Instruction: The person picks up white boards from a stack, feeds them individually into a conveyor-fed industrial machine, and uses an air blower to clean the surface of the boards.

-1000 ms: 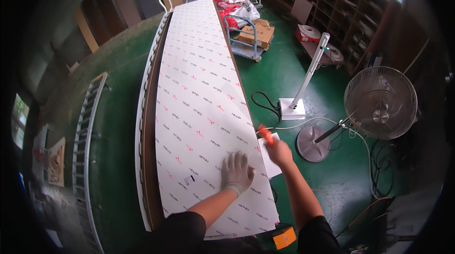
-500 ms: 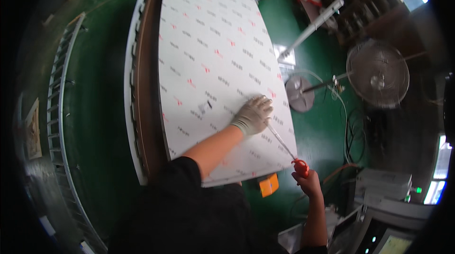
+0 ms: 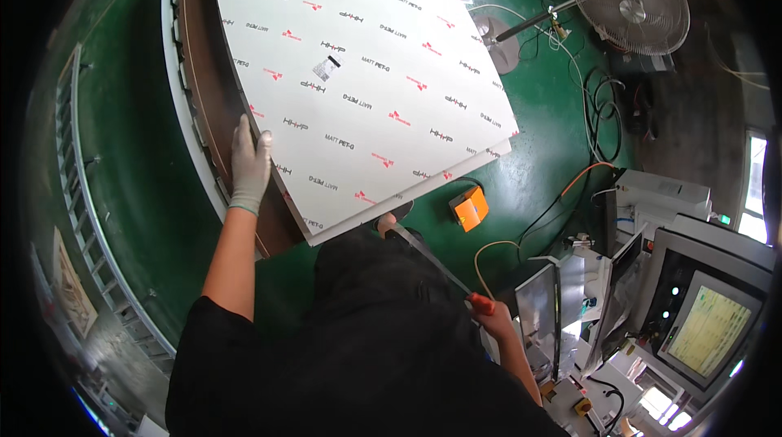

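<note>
A large white panel [image 3: 358, 119], covered in repeated printed marks, lies in front of me on top of a stack, with a small label [image 3: 327, 68] stuck to it. At its left edge is my left hand [image 3: 251, 164] in a pale glove, fingers stretched and apart, the thumb side near the panel's edge. Whether it touches that edge I cannot tell. My bare right hand [image 3: 498, 321] is closed round a red-handled tool [image 3: 481, 303], held low by my right side. The tool's long, slim metal shaft points up and left toward the panel's near edge.
Brown and white sheets [image 3: 204, 79] stick out along the stack's left side. An orange box [image 3: 470, 209] stands on the green floor. To the right are a pedestal fan [image 3: 627, 9], loose black cables [image 3: 607, 115] and a machine screen [image 3: 707, 323]. A metal ladder-like frame [image 3: 77, 184] is at far left.
My left hand has left the panel's top and moved to its left edge. My right hand has drawn the tool back and down, away from the panel. My view has shifted lower.
</note>
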### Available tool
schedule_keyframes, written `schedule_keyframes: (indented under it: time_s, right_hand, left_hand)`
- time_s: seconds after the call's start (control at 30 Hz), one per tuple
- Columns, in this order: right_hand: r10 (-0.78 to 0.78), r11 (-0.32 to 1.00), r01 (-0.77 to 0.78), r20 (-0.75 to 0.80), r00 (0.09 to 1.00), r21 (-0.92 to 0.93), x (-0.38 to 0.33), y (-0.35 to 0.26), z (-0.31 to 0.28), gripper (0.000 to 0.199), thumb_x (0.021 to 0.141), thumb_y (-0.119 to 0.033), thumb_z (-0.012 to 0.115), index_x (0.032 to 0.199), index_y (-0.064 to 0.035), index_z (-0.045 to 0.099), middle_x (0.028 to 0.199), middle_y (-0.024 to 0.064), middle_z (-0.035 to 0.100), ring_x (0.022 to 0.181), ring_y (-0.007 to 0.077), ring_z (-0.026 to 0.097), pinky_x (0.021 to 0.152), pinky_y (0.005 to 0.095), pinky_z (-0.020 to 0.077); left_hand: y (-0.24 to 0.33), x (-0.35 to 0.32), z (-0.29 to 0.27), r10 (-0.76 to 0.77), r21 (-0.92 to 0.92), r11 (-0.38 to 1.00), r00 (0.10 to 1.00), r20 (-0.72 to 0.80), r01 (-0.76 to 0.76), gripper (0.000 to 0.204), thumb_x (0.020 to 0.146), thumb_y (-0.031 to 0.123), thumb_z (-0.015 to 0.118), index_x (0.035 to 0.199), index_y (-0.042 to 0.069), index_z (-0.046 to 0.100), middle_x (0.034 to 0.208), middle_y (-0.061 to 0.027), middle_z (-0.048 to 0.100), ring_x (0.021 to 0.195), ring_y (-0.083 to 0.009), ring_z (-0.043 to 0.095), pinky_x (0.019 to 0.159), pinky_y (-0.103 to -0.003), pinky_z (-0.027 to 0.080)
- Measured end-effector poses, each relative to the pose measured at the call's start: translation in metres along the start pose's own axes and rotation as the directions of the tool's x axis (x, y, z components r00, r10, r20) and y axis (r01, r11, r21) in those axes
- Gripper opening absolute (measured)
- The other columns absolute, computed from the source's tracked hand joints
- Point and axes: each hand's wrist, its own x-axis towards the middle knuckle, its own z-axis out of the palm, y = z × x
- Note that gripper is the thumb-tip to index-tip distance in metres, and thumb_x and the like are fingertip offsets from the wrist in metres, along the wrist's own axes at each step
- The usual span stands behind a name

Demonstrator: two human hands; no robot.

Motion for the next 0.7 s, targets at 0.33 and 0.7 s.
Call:
schedule_keyframes:
  time_s: [0.33, 0.7]
  right_hand:
    - [-0.339, 0.930, 0.343, -0.056, 0.939, 0.135, 0.005, -0.035, -0.004, 0.028, 0.087, -0.030, 0.072, 0.107, -0.0104, 0.074, 0.097, 0.0175, 0.074, 0.094, 0.0307, 0.073, 0.081, 0.0402, 0.0535]
    - [-0.859, 0.420, 0.853, -0.440, 0.263, -0.310, 0.004, -0.123, -0.097, 0.023, 0.082, -0.020, 0.076, 0.105, -0.0204, 0.071, 0.102, 0.0014, 0.069, 0.100, 0.0270, 0.066, 0.081, 0.0410, 0.0548]
  left_hand:
    - [0.039, -0.063, 0.046, -0.183, -0.224, 0.963, 0.973, -0.141, 0.148, 0.082, 0.096, 0.031, 0.063, 0.155, -0.010, 0.023, 0.157, -0.0318, 0.032, 0.145, -0.0418, 0.035, 0.121, -0.042, 0.028]
    - [0.020, -0.139, 0.051, -0.066, -0.091, 0.994, 0.997, -0.048, 0.062, 0.056, 0.102, 0.025, 0.057, 0.143, -0.010, 0.044, 0.144, -0.0242, 0.050, 0.129, -0.0339, 0.051, 0.110, -0.041, 0.041]
